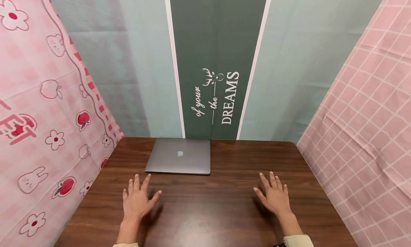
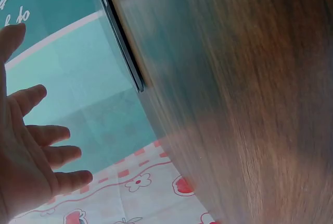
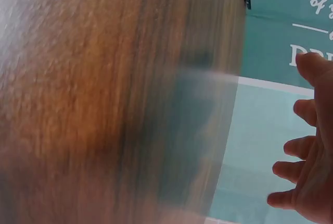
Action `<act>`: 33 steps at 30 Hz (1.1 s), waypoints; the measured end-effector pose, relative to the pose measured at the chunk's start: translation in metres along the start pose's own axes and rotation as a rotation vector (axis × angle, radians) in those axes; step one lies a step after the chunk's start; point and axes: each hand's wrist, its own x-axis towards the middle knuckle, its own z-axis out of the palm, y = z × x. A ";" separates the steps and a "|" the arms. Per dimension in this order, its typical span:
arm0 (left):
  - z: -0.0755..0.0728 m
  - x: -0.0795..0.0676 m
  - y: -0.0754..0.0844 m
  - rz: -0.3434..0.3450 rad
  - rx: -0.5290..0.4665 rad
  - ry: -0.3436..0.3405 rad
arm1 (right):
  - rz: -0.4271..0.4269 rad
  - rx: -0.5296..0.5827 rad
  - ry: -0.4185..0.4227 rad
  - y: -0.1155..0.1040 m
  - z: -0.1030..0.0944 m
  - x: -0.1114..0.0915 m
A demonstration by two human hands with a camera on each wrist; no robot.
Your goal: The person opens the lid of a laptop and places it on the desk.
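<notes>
The left hand (image 1: pixel 137 200) and right hand (image 1: pixel 277 197) are hovering, fingers standing apart, probably touching nothing; the closed MacBook (image 1: pixel 178 161) is lying at the bench (image 1: pixel 205 200)'s far edge. Ready pose, seemingly; contact is calling for reaching forward.

A worktop (image 1: pixel 244 158) of brown wood grain with rounded far corners catches a pale glare near its front middle. Behind it hangs a backdrop (image 1: pixel 154 61) of pale blue-green, split by a dark green band (image 1: pixel 218 26) between white stripes (image 1: pixel 174 61); the band bears white lettering (image 1: pixel 229 94), turned sideways, reading "of your", "the" and "DREAMS", with a deer's head motif (image 1: pixel 216 77). A pink cloth (image 1: pixel 22 83) printed with flowers, apples and a rabbit hangs on the left, and a pink sheet (image 1: pixel 369 115) with a white grid on the right.
</notes>
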 end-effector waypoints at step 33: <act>-0.013 -0.003 0.013 -0.086 -0.107 0.007 | -0.050 0.096 0.079 -0.026 0.005 0.008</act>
